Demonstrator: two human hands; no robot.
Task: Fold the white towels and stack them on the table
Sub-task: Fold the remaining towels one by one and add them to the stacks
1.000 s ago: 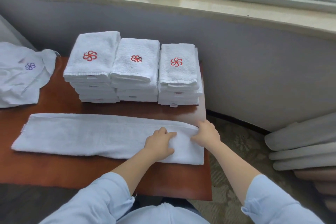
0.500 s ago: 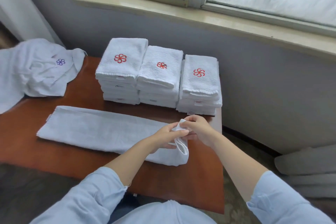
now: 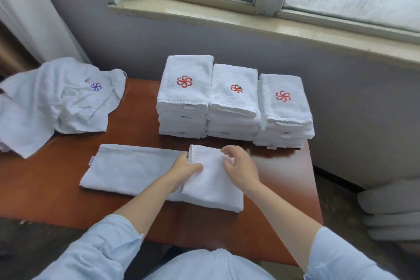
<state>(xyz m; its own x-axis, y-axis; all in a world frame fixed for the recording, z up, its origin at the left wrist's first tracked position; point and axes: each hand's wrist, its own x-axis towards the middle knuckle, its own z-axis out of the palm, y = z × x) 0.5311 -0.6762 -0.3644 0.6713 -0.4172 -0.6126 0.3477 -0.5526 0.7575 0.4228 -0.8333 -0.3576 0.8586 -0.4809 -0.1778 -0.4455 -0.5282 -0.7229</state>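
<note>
White towel (image 3: 127, 168) lies lengthwise on the brown table (image 3: 45, 193), right end folded over. Flap edge pinched by left hand (image 3: 181, 169) and right hand (image 3: 242, 167). Beyond, three folded stacks (image 3: 234, 102) stand side by side, touching.

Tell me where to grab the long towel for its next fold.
Probably best to take the long towel by its left short edge, pinching both corners and coming from the left. That end lies flat and uncovered on the table. The right end is already folded over and gripped by the left hand and right hand.
</note>
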